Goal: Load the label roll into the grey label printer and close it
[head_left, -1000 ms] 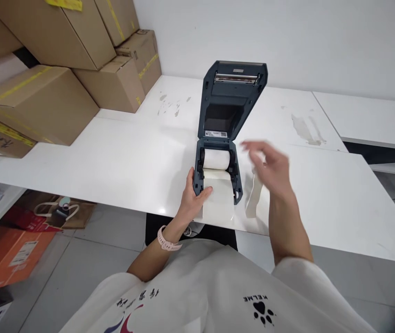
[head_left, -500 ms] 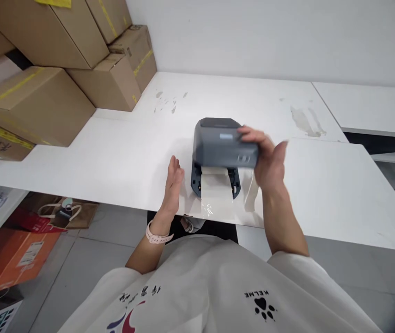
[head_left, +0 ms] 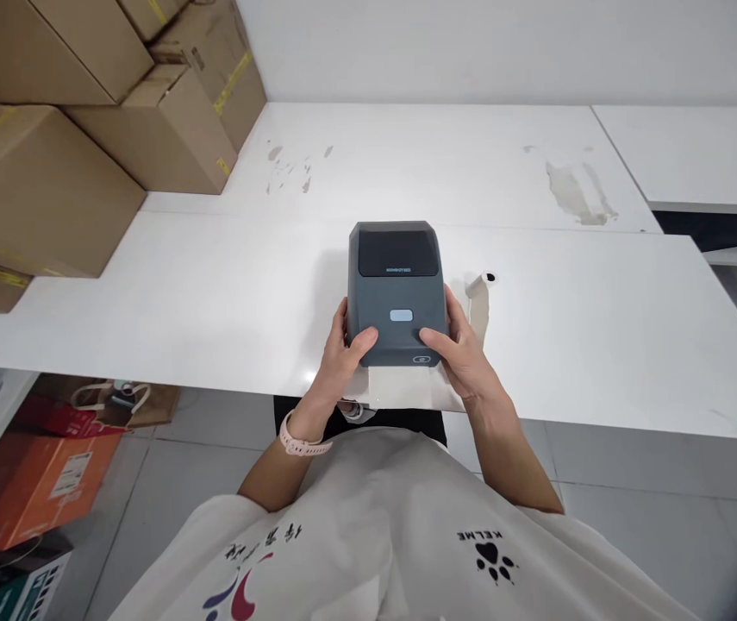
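Note:
A dark grey label printer (head_left: 397,293) with a black window and a light button sits on the white table near its front edge, its lid down. My left hand (head_left: 342,354) grips the printer's left side, thumb on top of the lid. On the opposite side my right hand (head_left: 468,354) holds it the same way. White label paper (head_left: 400,386) sticks out from the printer's front and reaches the table edge. Just right of the printer lies a small paper roll (head_left: 481,283) with its strip (head_left: 479,315) unrolled toward my right hand.
Cardboard boxes (head_left: 38,190) with yellow tape are stacked on the left of the white table (head_left: 226,285). An orange box (head_left: 51,474) and a paper bag (head_left: 148,405) stand on the floor at left. An open shelf gap (head_left: 717,228) shows at right.
The printer's lid has come down from its raised position and is closed. My left hand has moved onto the printer's left side, and my right hand from the lid to the right side.

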Tool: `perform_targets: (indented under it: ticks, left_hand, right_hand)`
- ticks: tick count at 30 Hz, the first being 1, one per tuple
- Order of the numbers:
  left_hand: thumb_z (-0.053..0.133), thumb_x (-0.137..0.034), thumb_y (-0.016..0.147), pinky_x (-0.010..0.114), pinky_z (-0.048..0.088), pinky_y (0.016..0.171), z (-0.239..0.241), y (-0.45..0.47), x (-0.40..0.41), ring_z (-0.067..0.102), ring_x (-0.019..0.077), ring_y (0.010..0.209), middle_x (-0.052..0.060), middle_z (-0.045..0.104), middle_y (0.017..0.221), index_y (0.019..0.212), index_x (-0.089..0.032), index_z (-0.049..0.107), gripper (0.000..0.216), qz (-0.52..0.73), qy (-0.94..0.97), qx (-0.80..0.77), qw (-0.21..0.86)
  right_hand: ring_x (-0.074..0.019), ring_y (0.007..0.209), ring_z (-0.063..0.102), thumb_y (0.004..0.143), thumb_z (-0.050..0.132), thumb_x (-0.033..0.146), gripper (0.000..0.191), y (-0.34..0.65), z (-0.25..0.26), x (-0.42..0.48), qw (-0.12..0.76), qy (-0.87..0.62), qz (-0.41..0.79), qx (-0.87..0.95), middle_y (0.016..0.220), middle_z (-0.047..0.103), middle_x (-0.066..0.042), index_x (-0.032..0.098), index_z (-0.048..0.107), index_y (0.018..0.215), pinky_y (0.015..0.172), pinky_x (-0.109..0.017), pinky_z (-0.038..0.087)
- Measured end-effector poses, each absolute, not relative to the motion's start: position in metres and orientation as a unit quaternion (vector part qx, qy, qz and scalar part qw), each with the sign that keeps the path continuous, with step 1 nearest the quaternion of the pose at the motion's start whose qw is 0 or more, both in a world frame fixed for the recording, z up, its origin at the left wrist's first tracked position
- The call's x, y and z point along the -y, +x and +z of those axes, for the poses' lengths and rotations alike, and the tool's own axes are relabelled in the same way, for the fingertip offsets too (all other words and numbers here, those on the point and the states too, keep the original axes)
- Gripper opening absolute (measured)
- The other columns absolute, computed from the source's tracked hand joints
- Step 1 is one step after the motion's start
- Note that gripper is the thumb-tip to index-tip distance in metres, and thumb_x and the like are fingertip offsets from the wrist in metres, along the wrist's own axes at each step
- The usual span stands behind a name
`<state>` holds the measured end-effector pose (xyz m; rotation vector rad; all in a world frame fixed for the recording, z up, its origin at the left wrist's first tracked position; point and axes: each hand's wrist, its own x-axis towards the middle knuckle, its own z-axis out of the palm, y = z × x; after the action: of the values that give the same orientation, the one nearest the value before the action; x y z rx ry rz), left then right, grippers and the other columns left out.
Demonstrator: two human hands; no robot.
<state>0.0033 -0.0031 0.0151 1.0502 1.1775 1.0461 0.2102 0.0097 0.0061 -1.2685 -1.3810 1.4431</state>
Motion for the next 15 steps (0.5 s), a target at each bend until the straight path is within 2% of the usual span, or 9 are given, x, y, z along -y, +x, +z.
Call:
perform_targets:
  ticks: [2, 5, 8, 11, 12, 13, 14, 15]
  left_hand:
    - [0.068, -0.058, 0.088, 0.047, 0.051, 0.115, 0.013, 0.004, -0.001, 0.051, 0.0340, 0.145, 0.013, 0.051, 0.159, 0.155, -0.025, 0.040, 0.080, 0.472, 0.459, -0.496, 0.567]
    - [0.072, -0.062, 0.084, 0.048, 0.051, 0.112, 0.008, 0.005, -0.007, 0.054, 0.0355, 0.141, 0.015, 0.056, 0.153, 0.150, -0.022, 0.046, 0.082, 0.499, 0.469, -0.489, 0.541]
    - [0.069, -0.062, 0.086, 0.047, 0.050, 0.111, 0.002, 0.002, -0.002, 0.052, 0.0341, 0.141, 0.014, 0.054, 0.155, 0.149, -0.024, 0.046, 0.077, 0.495, 0.478, -0.486, 0.539]
    - [0.070, -0.057, 0.087, 0.043, 0.050, 0.105, -0.007, 0.000, 0.023, 0.054, 0.0295, 0.136, 0.014, 0.051, 0.153, 0.143, -0.026, 0.049, 0.067, 0.508, 0.477, -0.554, 0.456]
    - [0.073, -0.054, 0.085, 0.041, 0.051, 0.100, -0.010, 0.000, 0.035, 0.057, 0.0269, 0.128, 0.014, 0.055, 0.146, 0.136, -0.025, 0.053, 0.062, 0.519, 0.469, -0.589, 0.406]
    - [0.073, -0.052, 0.084, 0.037, 0.052, 0.093, -0.012, 0.001, 0.047, 0.062, 0.0228, 0.112, 0.011, 0.063, 0.130, 0.124, -0.023, 0.058, 0.051, 0.530, 0.449, -0.619, 0.366]
    - [0.071, -0.050, 0.086, 0.033, 0.051, 0.082, -0.013, 0.002, 0.058, 0.062, 0.0183, 0.094, 0.007, 0.067, 0.108, 0.109, -0.022, 0.062, 0.038, 0.530, 0.432, -0.629, 0.369]
    - [0.068, -0.050, 0.087, 0.029, 0.049, 0.073, -0.012, 0.004, 0.066, 0.059, 0.0150, 0.080, 0.003, 0.065, 0.090, 0.097, -0.021, 0.063, 0.031, 0.505, 0.433, -0.616, 0.422]
  right_hand:
    - [-0.0313, 0.158, 0.032, 0.088, 0.064, 0.063, 0.104, 0.209, 0.007, -0.008, 0.401, -0.490, 0.575, 0.518, 0.175, 0.022, -0.001, 0.039, 0.001, 0.167, 0.123, -0.056, 0.044]
    - [-0.0310, 0.158, 0.033, 0.082, 0.076, 0.057, 0.104, 0.204, 0.011, -0.008, 0.452, -0.483, 0.587, 0.466, 0.172, 0.030, 0.001, 0.041, 0.015, 0.166, 0.128, -0.055, 0.038]
    - [-0.0314, 0.157, 0.033, 0.077, 0.082, 0.052, 0.102, 0.202, 0.014, -0.008, 0.472, -0.484, 0.600, 0.428, 0.169, 0.036, 0.003, 0.043, 0.027, 0.162, 0.130, -0.056, 0.034]
    - [-0.0313, 0.157, 0.033, 0.075, 0.083, 0.052, 0.099, 0.201, 0.013, -0.008, 0.474, -0.486, 0.605, 0.416, 0.168, 0.037, 0.004, 0.045, 0.031, 0.160, 0.130, -0.057, 0.034]
    - [-0.0313, 0.157, 0.033, 0.075, 0.083, 0.053, 0.099, 0.200, 0.013, -0.007, 0.476, -0.487, 0.605, 0.413, 0.168, 0.037, 0.004, 0.044, 0.031, 0.160, 0.130, -0.057, 0.034]
    - [-0.0313, 0.157, 0.034, 0.075, 0.083, 0.053, 0.100, 0.200, 0.012, -0.007, 0.478, -0.488, 0.604, 0.411, 0.168, 0.037, 0.003, 0.043, 0.031, 0.160, 0.130, -0.056, 0.034]
    - [-0.0312, 0.157, 0.034, 0.075, 0.082, 0.053, 0.101, 0.199, 0.011, -0.007, 0.480, -0.489, 0.602, 0.410, 0.168, 0.037, 0.002, 0.042, 0.030, 0.160, 0.130, -0.056, 0.034]
    - [-0.0309, 0.156, 0.035, 0.075, 0.081, 0.054, 0.101, 0.198, 0.010, -0.007, 0.482, -0.491, 0.599, 0.410, 0.168, 0.037, 0.001, 0.041, 0.029, 0.161, 0.130, -0.056, 0.033]
